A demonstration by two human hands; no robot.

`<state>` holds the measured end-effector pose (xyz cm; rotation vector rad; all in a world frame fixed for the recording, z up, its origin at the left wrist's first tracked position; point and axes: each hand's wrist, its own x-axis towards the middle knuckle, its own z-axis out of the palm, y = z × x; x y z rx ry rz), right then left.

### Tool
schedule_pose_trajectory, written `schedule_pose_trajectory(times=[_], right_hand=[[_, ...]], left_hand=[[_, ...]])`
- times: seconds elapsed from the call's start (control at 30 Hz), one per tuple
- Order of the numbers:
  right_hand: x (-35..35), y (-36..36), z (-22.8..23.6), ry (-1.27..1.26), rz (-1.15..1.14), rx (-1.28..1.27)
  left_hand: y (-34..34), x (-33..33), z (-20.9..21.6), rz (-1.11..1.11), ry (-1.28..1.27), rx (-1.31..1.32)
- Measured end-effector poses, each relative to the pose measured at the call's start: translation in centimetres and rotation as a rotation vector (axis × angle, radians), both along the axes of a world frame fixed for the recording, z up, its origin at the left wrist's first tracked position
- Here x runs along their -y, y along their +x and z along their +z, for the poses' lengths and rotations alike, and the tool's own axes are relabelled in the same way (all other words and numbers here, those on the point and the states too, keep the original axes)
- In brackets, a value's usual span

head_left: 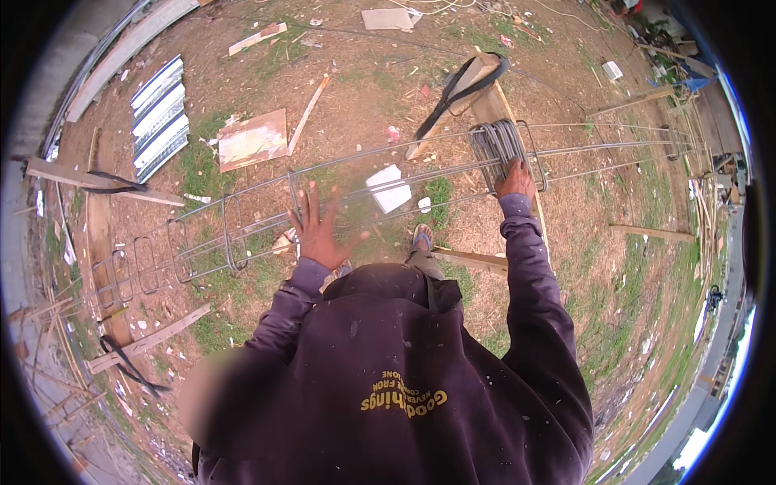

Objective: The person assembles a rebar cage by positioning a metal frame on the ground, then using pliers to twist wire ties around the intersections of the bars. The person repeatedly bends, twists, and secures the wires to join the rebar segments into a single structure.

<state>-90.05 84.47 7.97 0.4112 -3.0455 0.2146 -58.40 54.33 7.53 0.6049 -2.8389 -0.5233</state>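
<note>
A long rebar cage of thin steel bars (440,174) runs across in front of me from left to right. Rectangular stirrups (234,234) stand spaced along its left part. A tight bundle of stirrups (495,144) hangs on the bars to the right. My right hand (515,179) grips the near end of that bundle with its fingers closed. Close to the bars, by a single stirrup left of the middle, my left hand (322,234) is open with fingers spread and holds nothing. Whether its fingertips touch the steel I cannot tell.
Wooden supports (495,105) carry the cage on the right, and a beam (149,191) crosses at the left. Black straps (465,89) loop over the wood. A white slab piece (389,189), a board (252,141) and corrugated sheet (160,117) lie on the littered ground.
</note>
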Motion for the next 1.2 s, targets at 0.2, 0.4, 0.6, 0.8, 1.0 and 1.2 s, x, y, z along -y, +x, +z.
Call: schedule_pose_trajectory(times=[0.2,0.4,0.6,0.8,1.0,1.2], right_hand=[[-1.5,-3.8,-0.3,0.019,0.233,0.111],[1.1,-3.5,0.2,-0.346,0.315,0.379],[7.7,0.4,-1.4,-0.744,0.204,1.138],[13.7,7.6,-5.6,-0.729,0.394,0.962],[15.1,10.5,-7.1,-0.67,0.582,0.607],[15.0,11.7,-4.8,-0.637,0.421,0.721]], left_hand=[[-3.7,-6.7,-1.5,0.304,0.017,0.232],[-4.8,-7.9,-3.2,0.471,-0.043,0.229],[-5.0,-7.9,-3.7,0.551,-0.02,0.27],[-5.2,-8.0,-3.9,0.55,-0.057,0.255],[-4.9,-7.9,-4.1,0.542,-0.049,0.276],[-4.7,-7.8,-4.6,0.53,-0.039,0.231]])
